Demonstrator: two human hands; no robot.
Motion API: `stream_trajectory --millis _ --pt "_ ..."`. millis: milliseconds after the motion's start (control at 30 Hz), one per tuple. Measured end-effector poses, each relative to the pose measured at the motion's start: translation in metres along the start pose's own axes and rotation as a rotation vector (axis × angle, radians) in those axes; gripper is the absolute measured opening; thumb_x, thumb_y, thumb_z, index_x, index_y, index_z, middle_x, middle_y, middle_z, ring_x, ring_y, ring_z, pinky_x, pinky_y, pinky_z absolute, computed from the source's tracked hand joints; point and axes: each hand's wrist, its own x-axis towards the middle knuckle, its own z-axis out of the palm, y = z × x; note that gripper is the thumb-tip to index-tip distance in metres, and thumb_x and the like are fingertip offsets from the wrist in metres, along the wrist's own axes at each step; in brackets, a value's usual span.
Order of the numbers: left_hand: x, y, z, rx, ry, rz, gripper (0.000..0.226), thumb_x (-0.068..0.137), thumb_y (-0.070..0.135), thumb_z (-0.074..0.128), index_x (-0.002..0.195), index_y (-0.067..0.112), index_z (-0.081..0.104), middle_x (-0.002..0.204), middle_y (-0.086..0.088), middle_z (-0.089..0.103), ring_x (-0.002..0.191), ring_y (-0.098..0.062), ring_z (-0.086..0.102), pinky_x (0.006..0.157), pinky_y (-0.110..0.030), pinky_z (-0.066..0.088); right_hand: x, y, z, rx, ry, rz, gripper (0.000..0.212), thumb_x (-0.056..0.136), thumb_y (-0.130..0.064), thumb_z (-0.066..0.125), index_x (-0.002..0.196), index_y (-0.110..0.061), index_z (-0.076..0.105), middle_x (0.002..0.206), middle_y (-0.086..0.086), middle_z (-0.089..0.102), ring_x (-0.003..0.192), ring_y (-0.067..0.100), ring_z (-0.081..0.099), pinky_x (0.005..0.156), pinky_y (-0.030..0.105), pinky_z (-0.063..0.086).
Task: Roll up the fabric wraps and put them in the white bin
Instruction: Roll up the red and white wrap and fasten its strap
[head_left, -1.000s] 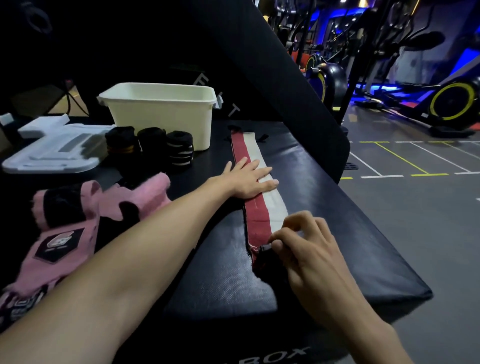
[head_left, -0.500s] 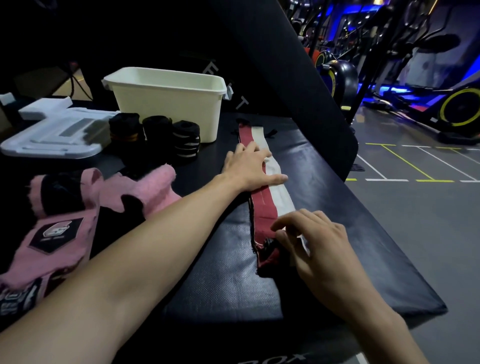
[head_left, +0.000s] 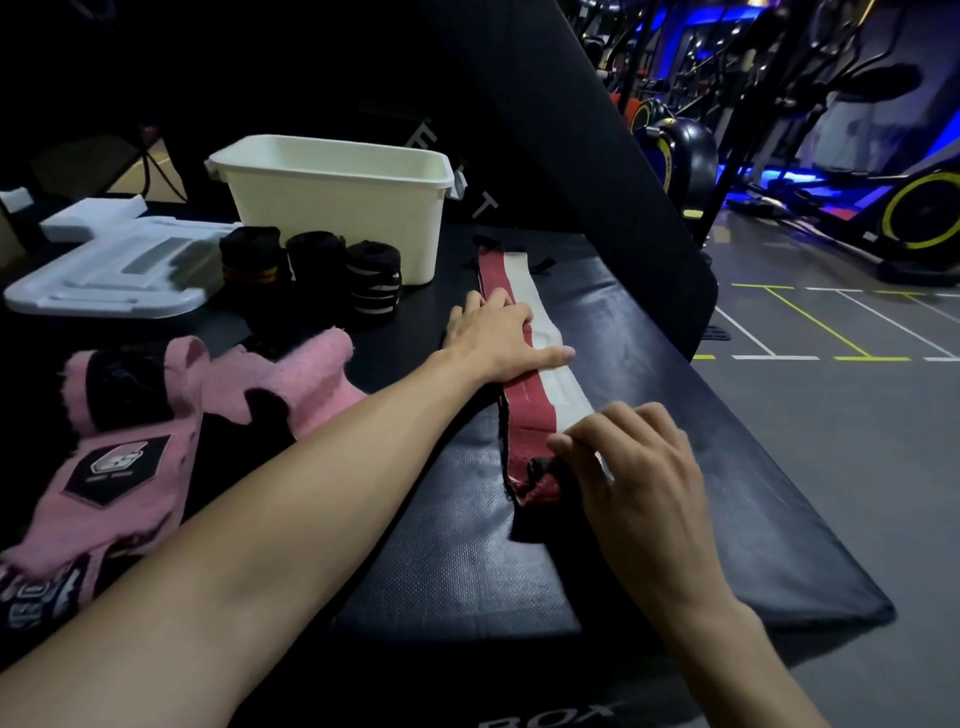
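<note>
At far left on the black padded surface (head_left: 441, 571) lies a white foam tray (head_left: 114, 270). Below it, nearer the viewer, sits a heap of pink and black fabric wraps (head_left: 135, 441) with a dark badge patch on one. Behind these, three rolled black wraps (head_left: 311, 270) stand upright side by side, touching or nearly touching, just in front of the white bin (head_left: 337, 202), which stands at the back of the surface.

Moving right, a long red and white wrap (head_left: 524, 384) lies flat and lengthwise, running from near the bin's right corner toward the viewer. The left hand (head_left: 498, 338) reaches across from the lower left and rests palm down on the middle of this wrap, fingers straight and spread, thumb pointing right across the white half. Closer to the viewer, the right hand (head_left: 639, 473) covers the near end of the wrap, where the red edge is bunched up over a black end piece. Its fingers are bent, fingertips pressing on the fabric; whether they pinch it cannot be told. A stretch of flat wrap shows between the two hands.

At far right, beyond the surface's edge, is a grey floor (head_left: 831, 415) with white and yellow lines, and exercise machines (head_left: 883, 208) under blue light.
</note>
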Motion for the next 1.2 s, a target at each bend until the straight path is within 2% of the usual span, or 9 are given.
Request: stream_trajectory --millis 133,200,300,567,767,900,1000,1067,1200 --pt "0.000 0.000 -0.003 0.012 -0.005 -0.003 0.091 0.073 0.093 0.049 0.137 0.028 0.059 0.144 -0.004 0.049 0.134 -0.034 0.039 0.110 -0.051 0.033 -0.008 0.006 -0.005 0.105 -0.003 -0.090 0.036 0.100 -0.044 0.055 0.081 -0.018 0.069 0.085 -0.008 0.065 0.078 0.020 0.055 0.070 0.043 0.050" --pt "-0.001 0.001 -0.003 0.014 -0.008 -0.005 0.090 0.074 0.093 0.049 0.136 0.028 0.060 0.143 -0.004 0.049 0.134 -0.034 0.039 0.109 -0.051 0.033 -0.014 0.009 -0.012 0.099 -0.074 -0.099 0.039 0.095 -0.056 0.057 0.097 -0.021 0.075 0.097 -0.010 0.067 0.087 0.019 0.058 0.077 0.041 0.050" --pt "-0.001 0.001 -0.003 0.014 -0.013 -0.009 0.090 0.075 0.092 0.049 0.136 0.028 0.061 0.144 -0.004 0.048 0.134 -0.034 0.039 0.109 -0.050 0.032 -0.017 0.015 -0.012 0.018 -0.177 -0.098 0.057 0.084 -0.067 0.059 0.122 -0.026 0.070 0.113 -0.013 0.064 0.100 0.018 0.056 0.084 0.037 0.045" --pt "-0.001 0.000 -0.003 -0.002 -0.020 -0.003 0.087 0.078 0.090 0.046 0.137 0.028 0.060 0.145 -0.004 0.047 0.134 -0.035 0.038 0.111 -0.051 0.031 -0.005 0.019 0.000 -0.034 -0.268 -0.101 0.059 0.087 -0.057 0.050 0.136 -0.025 0.059 0.111 -0.013 0.062 0.100 0.017 0.056 0.083 0.034 0.039" --pt "0.002 -0.011 -0.010 -0.073 0.007 -0.024 0.067 0.086 0.078 0.054 0.129 0.028 0.065 0.140 -0.004 0.052 0.130 -0.033 0.044 0.107 -0.048 0.034 0.001 0.021 -0.006 0.118 -0.353 -0.067 0.040 0.085 -0.059 0.052 0.120 -0.041 0.052 0.108 -0.025 0.056 0.098 0.009 0.054 0.084 0.036 0.041" --pt "0.001 -0.018 -0.017 -0.073 0.048 -0.164 0.093 0.070 0.087 0.063 0.133 0.018 0.062 0.137 -0.008 0.054 0.130 -0.033 0.046 0.107 -0.047 0.036 0.005 0.023 -0.010 0.162 -0.392 -0.063 0.040 0.083 -0.062 0.053 0.117 -0.042 0.053 0.102 -0.030 0.050 0.095 0.001 0.049 0.083 0.031 0.039" --pt "0.003 -0.019 -0.017 -0.127 0.024 -0.271 0.103 0.053 0.091 0.071 0.125 0.016 0.065 0.132 -0.006 0.060 0.127 -0.032 0.051 0.105 -0.047 0.040 0.005 0.021 -0.015 0.188 -0.437 -0.085 0.040 0.086 -0.065 0.053 0.118 -0.042 0.053 0.103 -0.032 0.051 0.094 -0.005 0.046 0.084 0.028 0.038" --pt "0.006 -0.020 -0.015 -0.146 -0.004 -0.318 0.107 0.045 0.092 0.073 0.120 0.016 0.067 0.129 -0.006 0.064 0.125 -0.032 0.054 0.102 -0.045 0.041 0.001 0.019 -0.018 0.201 -0.459 -0.115 0.038 0.090 -0.065 0.052 0.119 -0.041 0.053 0.105 -0.029 0.054 0.094 -0.004 0.048 0.085 0.029 0.041" --pt "0.008 -0.020 -0.016 -0.156 -0.018 -0.355 0.107 0.049 0.088 0.077 0.128 0.016 0.064 0.136 -0.007 0.062 0.130 -0.033 0.052 0.105 -0.043 0.039 -0.002 0.014 -0.021 0.195 -0.462 -0.129 0.037 0.093 -0.065 0.049 0.120 -0.040 0.053 0.105 -0.025 0.055 0.095 0.001 0.051 0.086 0.030 0.042"
